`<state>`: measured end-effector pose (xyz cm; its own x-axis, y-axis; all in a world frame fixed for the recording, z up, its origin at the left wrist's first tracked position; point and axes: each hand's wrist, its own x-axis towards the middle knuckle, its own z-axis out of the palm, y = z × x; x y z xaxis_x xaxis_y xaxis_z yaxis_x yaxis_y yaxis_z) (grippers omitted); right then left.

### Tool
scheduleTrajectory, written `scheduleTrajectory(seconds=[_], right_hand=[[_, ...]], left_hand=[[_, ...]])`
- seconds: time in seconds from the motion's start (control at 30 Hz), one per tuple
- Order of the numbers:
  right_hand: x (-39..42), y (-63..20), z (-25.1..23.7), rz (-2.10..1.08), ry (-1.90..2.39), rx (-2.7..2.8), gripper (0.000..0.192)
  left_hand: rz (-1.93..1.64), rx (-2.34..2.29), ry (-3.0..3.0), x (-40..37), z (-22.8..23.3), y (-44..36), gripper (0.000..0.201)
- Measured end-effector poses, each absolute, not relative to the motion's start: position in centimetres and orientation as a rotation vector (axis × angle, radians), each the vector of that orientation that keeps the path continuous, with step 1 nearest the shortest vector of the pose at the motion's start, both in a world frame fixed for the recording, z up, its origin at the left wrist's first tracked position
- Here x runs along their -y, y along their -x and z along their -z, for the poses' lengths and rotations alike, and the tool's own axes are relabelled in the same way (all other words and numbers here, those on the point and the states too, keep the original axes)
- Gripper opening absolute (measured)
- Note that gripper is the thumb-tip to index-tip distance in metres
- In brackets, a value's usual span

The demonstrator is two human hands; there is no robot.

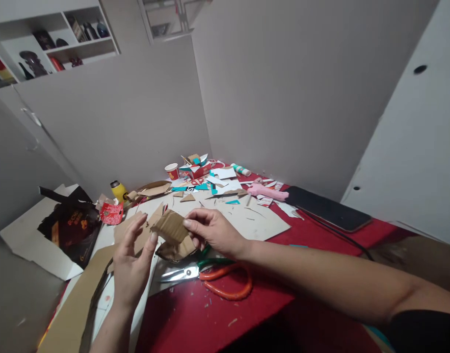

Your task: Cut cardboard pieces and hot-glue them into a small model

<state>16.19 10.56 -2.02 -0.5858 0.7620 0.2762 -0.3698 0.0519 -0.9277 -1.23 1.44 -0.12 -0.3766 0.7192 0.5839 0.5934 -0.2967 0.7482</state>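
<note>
Grey walls [99,108] meet in a far corner [201,93]; white shelves [77,45] hang far left, a white panel [412,147] stands right.

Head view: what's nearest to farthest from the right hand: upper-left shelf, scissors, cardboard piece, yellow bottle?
1. Cardboard piece, in the right hand.
2. Scissors, below the hand.
3. Yellow bottle, left, farther back.
4. Upper-left shelf, on the wall.
</note>
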Motion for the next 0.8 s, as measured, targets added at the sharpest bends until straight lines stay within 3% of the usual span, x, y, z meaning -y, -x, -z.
scheduleTrajectory(seconds=[0.37, 0.67, 0.8], right_hand=[[-9.9, -16.1, 2.4, -1.755, 0.359, 1.424, 0.034], [-10.2, -15.9, 2.5, -1.879, 0.282, 1.353, 0.04], [-9.8, -16.0, 2.5, -2.008, 0.199, 1.342, 0.038]], left_hand=[[-1.677, -1.709, -1.706, -1.2, 0.6, -0.3, 0.058], [-1.571, -1.773, -2.773, -1.9, 1.7, 0.9, 0.073], [-1.587, -1.748, -2.999, -2.2, 2.0, 1.5, 0.063]])
